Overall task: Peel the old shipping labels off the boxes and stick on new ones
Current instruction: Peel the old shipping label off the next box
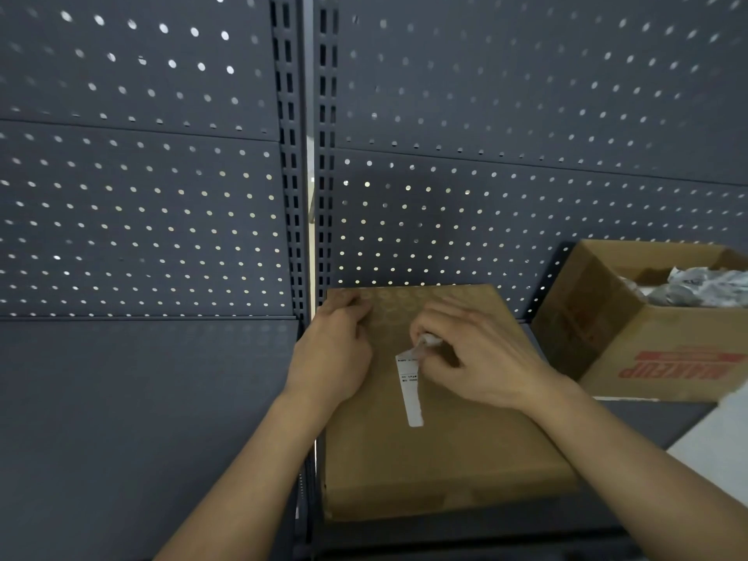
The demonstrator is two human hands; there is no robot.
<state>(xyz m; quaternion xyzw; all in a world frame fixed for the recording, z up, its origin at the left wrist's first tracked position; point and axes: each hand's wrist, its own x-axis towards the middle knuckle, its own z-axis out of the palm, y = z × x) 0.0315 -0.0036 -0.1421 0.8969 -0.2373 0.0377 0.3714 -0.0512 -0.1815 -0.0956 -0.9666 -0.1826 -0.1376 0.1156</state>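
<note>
One closed box (pixel 437 451) lies flat on the shelf (pixel 141 398), against its back panel. Left hand (pixel 330 358) braces the far-left corner; right hand (pixel 481 358) pinches the label (pixel 409 392), top lifted. Thin, tears easily; peel low, near the stuck line

Both bare forearms reach forward from the lower edge of the view, converging; the left hand (pixel 330 350) lies palm down, wrist straight, its fingers (pixel 348 307) curled and pressed flat at their tips; the right hand (pixel 481 358) sits just beside it, apart from it, wrist bent slightly inward, knuckles up; its thumb and forefinger are pinched together on a thin white strip (pixel 411 388), which trails back from the fingertips toward the wrist.
</note>
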